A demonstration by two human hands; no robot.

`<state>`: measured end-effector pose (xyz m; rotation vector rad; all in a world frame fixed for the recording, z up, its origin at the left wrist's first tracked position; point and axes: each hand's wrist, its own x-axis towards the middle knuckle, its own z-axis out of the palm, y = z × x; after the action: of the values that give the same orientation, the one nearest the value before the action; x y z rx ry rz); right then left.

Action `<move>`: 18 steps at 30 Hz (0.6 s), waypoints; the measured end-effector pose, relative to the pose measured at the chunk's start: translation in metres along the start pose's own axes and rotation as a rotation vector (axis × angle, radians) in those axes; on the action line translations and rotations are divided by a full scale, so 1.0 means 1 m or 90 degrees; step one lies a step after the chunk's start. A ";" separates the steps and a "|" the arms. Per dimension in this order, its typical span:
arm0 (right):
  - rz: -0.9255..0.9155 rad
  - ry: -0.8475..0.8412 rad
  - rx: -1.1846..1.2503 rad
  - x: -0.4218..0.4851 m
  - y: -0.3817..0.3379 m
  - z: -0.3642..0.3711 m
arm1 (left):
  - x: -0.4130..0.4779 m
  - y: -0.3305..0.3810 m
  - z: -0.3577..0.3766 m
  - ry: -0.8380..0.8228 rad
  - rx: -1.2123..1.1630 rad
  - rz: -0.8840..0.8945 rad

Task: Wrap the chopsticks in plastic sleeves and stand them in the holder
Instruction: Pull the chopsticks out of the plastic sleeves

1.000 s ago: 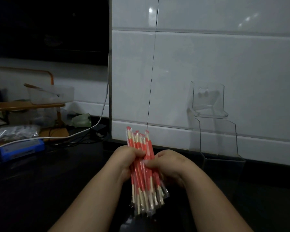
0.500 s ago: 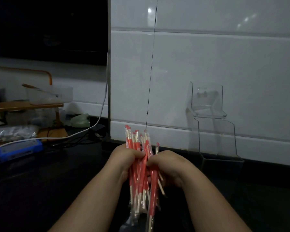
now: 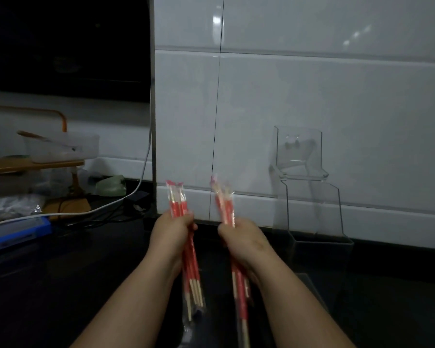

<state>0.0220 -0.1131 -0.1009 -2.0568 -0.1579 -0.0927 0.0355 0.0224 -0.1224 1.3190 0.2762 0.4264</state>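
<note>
My left hand (image 3: 170,234) grips a bunch of red-and-clear sleeved chopsticks (image 3: 191,277), held upright over the dark counter. My right hand (image 3: 244,239) grips a second bunch of sleeved chopsticks (image 3: 225,204), its tops slightly blurred. The two bunches are apart, with a gap between the hands. The clear acrylic holder (image 3: 314,212) stands against the white tiled wall, to the right of my right hand; I see nothing in it.
A dark counter (image 3: 60,277) runs beneath the hands. At the left are a blue box (image 3: 15,233), a white cable (image 3: 98,209), a plastic bag (image 3: 8,207), a wooden rack (image 3: 35,163) bearing a clear tub (image 3: 60,146), and a green object (image 3: 109,185).
One bunch held by both hands has been split in two. My hands have moved apart, each keeping a share of the sleeved chopsticks.
</note>
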 end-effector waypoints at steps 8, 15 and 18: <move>-0.221 0.198 0.350 0.003 -0.006 0.002 | -0.022 0.020 0.002 -0.020 -0.081 0.321; -0.048 0.054 0.173 0.015 0.016 0.020 | -0.013 0.004 0.006 -0.033 0.142 0.230; 0.024 0.030 0.273 0.013 0.018 0.022 | -0.008 0.003 0.004 -0.003 0.163 0.170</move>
<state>0.0379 -0.1013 -0.1252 -1.6284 -0.0997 -0.0768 0.0298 0.0164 -0.1192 1.6164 0.1545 0.6277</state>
